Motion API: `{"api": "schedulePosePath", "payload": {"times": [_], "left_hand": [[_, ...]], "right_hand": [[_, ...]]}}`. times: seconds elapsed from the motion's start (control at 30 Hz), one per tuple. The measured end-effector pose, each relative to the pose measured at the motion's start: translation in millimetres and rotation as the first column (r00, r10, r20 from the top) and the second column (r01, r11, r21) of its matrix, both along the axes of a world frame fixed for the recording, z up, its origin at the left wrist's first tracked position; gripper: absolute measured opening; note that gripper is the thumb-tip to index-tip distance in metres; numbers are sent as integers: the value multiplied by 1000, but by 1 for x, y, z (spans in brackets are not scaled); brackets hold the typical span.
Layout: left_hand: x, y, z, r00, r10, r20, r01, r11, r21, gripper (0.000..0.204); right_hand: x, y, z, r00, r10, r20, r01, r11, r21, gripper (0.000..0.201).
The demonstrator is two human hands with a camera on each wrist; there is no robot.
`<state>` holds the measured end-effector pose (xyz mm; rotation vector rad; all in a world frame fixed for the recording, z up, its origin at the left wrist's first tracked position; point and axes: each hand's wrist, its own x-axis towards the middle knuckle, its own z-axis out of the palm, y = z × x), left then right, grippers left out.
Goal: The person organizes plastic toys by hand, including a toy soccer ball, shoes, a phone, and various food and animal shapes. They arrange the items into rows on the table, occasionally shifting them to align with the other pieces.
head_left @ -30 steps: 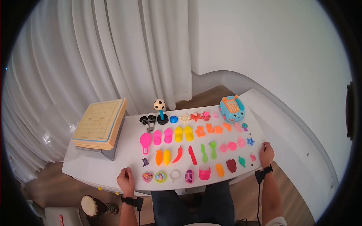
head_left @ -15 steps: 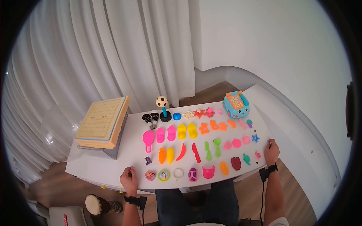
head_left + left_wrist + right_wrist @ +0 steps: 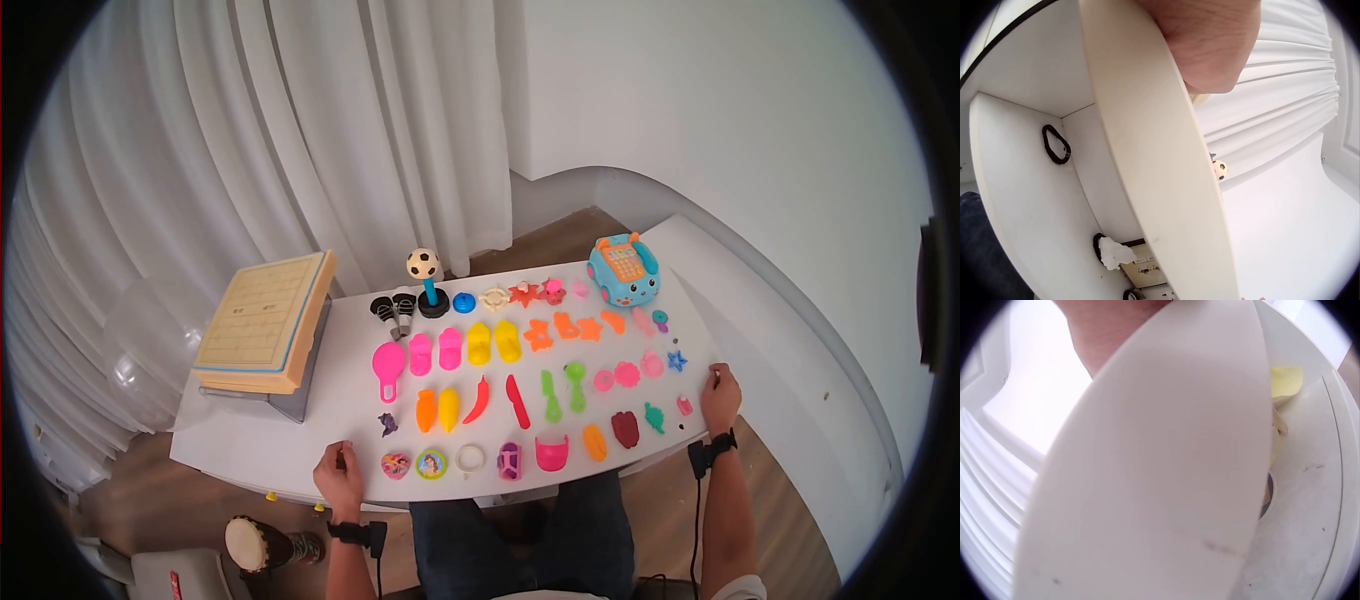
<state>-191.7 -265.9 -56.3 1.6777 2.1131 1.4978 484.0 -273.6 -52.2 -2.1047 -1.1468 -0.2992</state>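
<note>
At the front left edge of the white table (image 3: 250, 445) rests my left hand (image 3: 338, 480), fingers loosely curled and holding nothing. A heart-shaped piece (image 3: 395, 466) and a round green-rimmed piece (image 3: 431, 464) lie to its right. My right hand (image 3: 720, 402) rests at the right edge, fingers loosely bent, nothing visible in it. Nearest to it are a small pink piece (image 3: 684, 405) and a blue star (image 3: 677, 361). The left wrist view shows part of the left hand (image 3: 1213, 44) above the table edge; the right wrist view shows part of the right hand (image 3: 1107, 331).
Rows of colourful toys cover the middle, including a pink paddle (image 3: 388, 365) and a red knife (image 3: 516, 402). Behind them stand a football on a post (image 3: 423, 264) and a toy phone (image 3: 625, 272). A board box (image 3: 262, 320) sits at the left; a drum (image 3: 250, 543) stands on the floor.
The head view has shifted slightly, so the table and toys appear a little higher and further right than a second ago. Both hands stay at the table's edges.
</note>
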Motion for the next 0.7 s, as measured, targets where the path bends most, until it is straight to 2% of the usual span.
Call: {"api": "schedulePosePath", "payload": {"times": [0.2, 0.33, 0.7], "left_hand": [[1, -2, 5, 1000, 6, -7, -7, 1000, -30, 25], [2, -2, 7, 999, 5, -48, -7, 999, -32, 23], [-1, -1, 1, 1000, 10, -23, -10, 1000, -30, 24]], "right_hand": [[-3, 0, 3, 1000, -1, -31, 1, 1000, -14, 15], [1, 1, -2, 1000, -4, 11, 5, 1000, -15, 16], [5, 2, -6, 1000, -4, 14, 4, 1000, -13, 16]]}}
